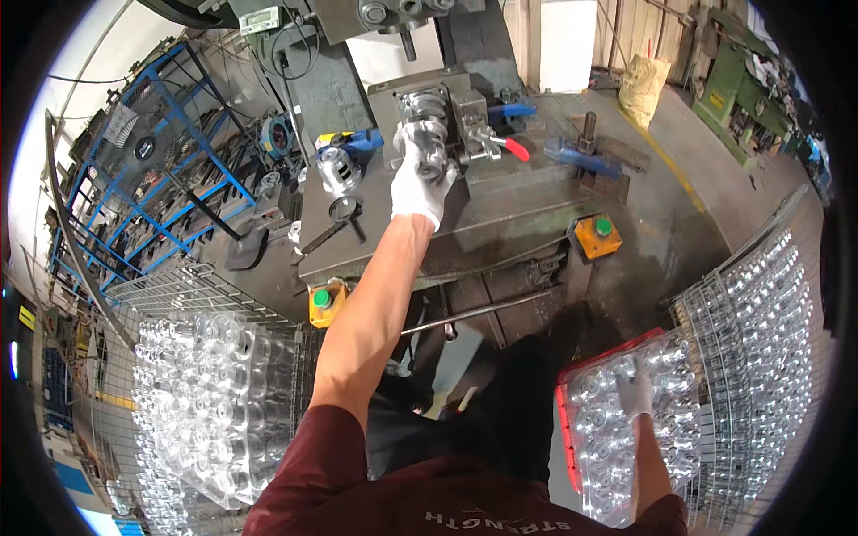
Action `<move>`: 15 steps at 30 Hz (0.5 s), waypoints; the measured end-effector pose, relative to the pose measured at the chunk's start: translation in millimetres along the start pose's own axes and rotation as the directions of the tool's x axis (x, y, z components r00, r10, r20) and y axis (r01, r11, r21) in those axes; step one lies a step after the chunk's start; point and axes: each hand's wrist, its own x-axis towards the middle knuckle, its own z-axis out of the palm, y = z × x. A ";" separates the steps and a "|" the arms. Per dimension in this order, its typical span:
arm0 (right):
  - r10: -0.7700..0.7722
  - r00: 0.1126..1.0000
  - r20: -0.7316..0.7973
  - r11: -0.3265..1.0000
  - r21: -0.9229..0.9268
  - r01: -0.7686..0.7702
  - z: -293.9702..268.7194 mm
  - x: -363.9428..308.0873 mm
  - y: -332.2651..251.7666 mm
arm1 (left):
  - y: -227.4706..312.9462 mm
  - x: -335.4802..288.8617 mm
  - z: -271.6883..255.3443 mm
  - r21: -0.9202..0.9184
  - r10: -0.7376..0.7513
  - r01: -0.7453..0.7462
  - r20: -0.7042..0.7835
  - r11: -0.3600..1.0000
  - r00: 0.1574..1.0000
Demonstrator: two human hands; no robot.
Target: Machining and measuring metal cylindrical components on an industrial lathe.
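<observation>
My left hand (418, 186), in a white glove, reaches out to the machine table with its fingers wrapped round a shiny cast metal part (427, 143). That part is at the front of a grey fixture block (386, 103); whether it is seated there or held free I cannot tell. Down at my right, my gloved right hand (635, 393) is over a red-rimmed tray (561, 420) full of similar silvery parts (599, 447). Its fingers blend into the bright metal, so their grip does not show. A red-handled clamp (516, 149) is beside the fixture.
A spindle (408, 45) hangs above the fixture. Another metal part (338, 170) stands left on the table. Green buttons on yellow boxes (597, 238) flank the front edge. Wire cages (201, 290) of stacked parts (214, 393) and a blue rack (170, 80) stand around.
</observation>
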 end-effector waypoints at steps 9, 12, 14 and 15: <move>-0.376 0.921 0.103 0.924 -0.032 0.381 32.8 5.4 -111.8 | -13.6 66.9 22.9 -0.010 -0.046 0.045 -0.231 0.999 0.972; -0.254 0.939 0.231 0.966 0.115 0.232 29.2 -1.9 -149.5 | -10.9 73.4 10.4 0.012 -0.034 0.038 -0.232 0.999 0.972; -0.246 0.936 0.250 0.969 0.072 0.236 28.9 -3.3 -161.0 | -14.3 67.9 20.3 -0.066 -0.033 0.018 -0.241 0.998 0.970; -0.242 0.936 0.256 0.969 0.109 0.221 29.7 -3.1 -162.4 | -16.6 64.9 28.3 -0.252 -0.004 -0.031 -0.136 0.967 0.991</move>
